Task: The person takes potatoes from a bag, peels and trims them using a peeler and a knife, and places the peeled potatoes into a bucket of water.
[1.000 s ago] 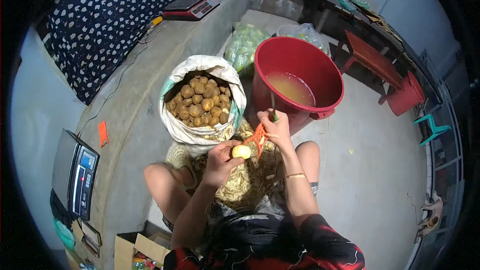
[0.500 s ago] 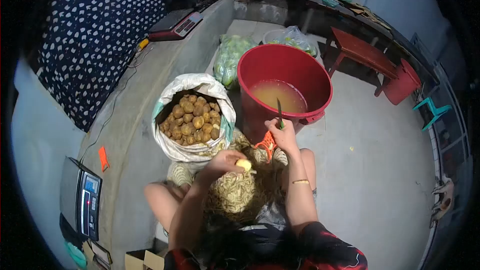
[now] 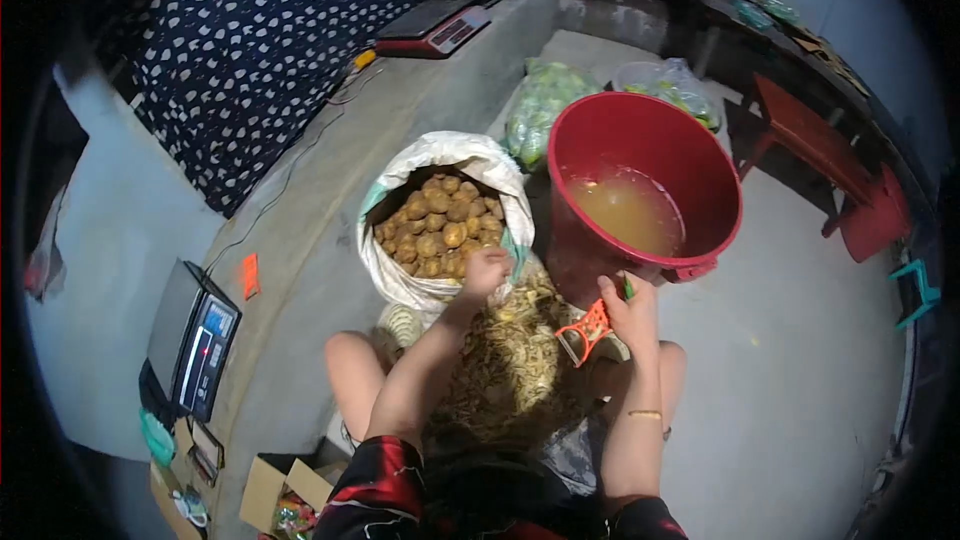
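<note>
My left hand [image 3: 487,271] is at the front rim of the white sack [image 3: 378,258], beside the brown unpeeled potatoes [image 3: 437,225] inside. Its fingers are loosely bent, and no potato shows in them. My right hand [image 3: 632,312] is closed round an orange peeler [image 3: 590,331], whose metal blade points down and left. A green knife handle [image 3: 628,286] sticks up from the same hand; the blade is hard to make out. Between my legs lies a heap of potato peelings [image 3: 510,365]. The red bucket [image 3: 575,240], with cloudy water [image 3: 625,210] inside, stands just past my right hand.
Bags of green vegetables [image 3: 545,105] stand behind the bucket. A red bench [image 3: 810,140] is at the right. Along the left ledge are a red scale [image 3: 432,30], a black scale [image 3: 205,350] and an orange object [image 3: 249,277]. An open carton [image 3: 265,495] sits at lower left.
My left hand has moved up to the sack, and the peeled potato is gone from it. My right hand has turned, bringing the peeler into fuller view. The camera view has shifted left.
</note>
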Tool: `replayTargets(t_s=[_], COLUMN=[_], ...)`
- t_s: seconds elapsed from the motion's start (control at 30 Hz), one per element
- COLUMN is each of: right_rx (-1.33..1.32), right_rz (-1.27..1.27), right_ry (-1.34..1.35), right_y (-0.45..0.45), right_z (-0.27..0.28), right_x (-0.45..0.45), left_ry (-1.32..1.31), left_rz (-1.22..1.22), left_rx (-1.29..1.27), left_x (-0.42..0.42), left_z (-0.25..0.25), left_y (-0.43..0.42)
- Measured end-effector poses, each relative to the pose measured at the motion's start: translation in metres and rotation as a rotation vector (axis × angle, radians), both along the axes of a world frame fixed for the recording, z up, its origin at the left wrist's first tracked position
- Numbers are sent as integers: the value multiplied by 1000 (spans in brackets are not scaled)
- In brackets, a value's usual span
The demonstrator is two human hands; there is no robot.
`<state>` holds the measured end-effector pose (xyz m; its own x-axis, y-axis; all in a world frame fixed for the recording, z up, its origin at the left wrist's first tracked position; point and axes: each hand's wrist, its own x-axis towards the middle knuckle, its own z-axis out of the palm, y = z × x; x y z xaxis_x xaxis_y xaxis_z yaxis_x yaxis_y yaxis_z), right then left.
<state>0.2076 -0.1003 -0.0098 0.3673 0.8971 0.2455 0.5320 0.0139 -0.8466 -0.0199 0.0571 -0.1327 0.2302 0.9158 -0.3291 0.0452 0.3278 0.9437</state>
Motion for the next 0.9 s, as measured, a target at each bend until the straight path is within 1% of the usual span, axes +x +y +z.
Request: replayTargets(t_s=[0.03,0.07,0.13,0.2,0.27,0.3,0.37,0.4,0.43,0.47,0.5,0.53,0.57,0.6,0.63,0.67,0.73,0.77,0.8,0.87,0.9], right_rx=[-19,-40,-60,-96,-112,-122,-163,-198,-210,-219,-229,-243,-262,-278,-286,-297,-317,-322,-326,-349,-352], right_rz=[1,-2,9,26,40,50,59,65,71,78,84,87,98,110,111,126,138,160,181,176,179], right_ry=[-24,-50,-12,-54,-78,-102,-110,-119,-124,-139,-149,-148,-162,-178,-177,-174,-174,-183,-193,-186,-190], right_y=[0,0,1,6,12,16,25,29,34,39,43,48,51,55,59,61,65,67,69,72,75], right_z=[2,6,16,14,15,15,19,19,17,13,10,8,7,6,4,1,-3,-4,-5,-8,-9], right_x=[0,-1,-6,-9,-15,-19,-28,-31,-34,-36,-38,-40,-42,-44,-45,-47,-50,-52,-53,-55,-56], left_ry=[61,122,623,740,983,984,1041,1037,1199,1357,1474,1474,1481,1482,1551,1550,1413,1389,1381,1482,1344], left_rz=[93,179,367,497,340,339,140,140,41,-64,-131,-140,-233,-321,-369,-377,-425,-410,-417,-519,-401], left_rx=[160,319,460,482,397,390,534,521,487,449,465,452,299,148,45,40,495,514,515,205,222], left_x=[-28,-54,-93,-141,-166,-187,-222,-225,-227,-230,-233,-233,-232,-221,-208,-210,-217,-224,-222,-218,-232], left_z=[-36,-56,-10,-25,12,4,-20,-15,2,8,8,7,5,19,28,22,1,-15,-18,-25,-56], left_y=[17,29,36,67,74,84,105,105,101,101,105,111,117,119,122,131,148,160,170,186,199])
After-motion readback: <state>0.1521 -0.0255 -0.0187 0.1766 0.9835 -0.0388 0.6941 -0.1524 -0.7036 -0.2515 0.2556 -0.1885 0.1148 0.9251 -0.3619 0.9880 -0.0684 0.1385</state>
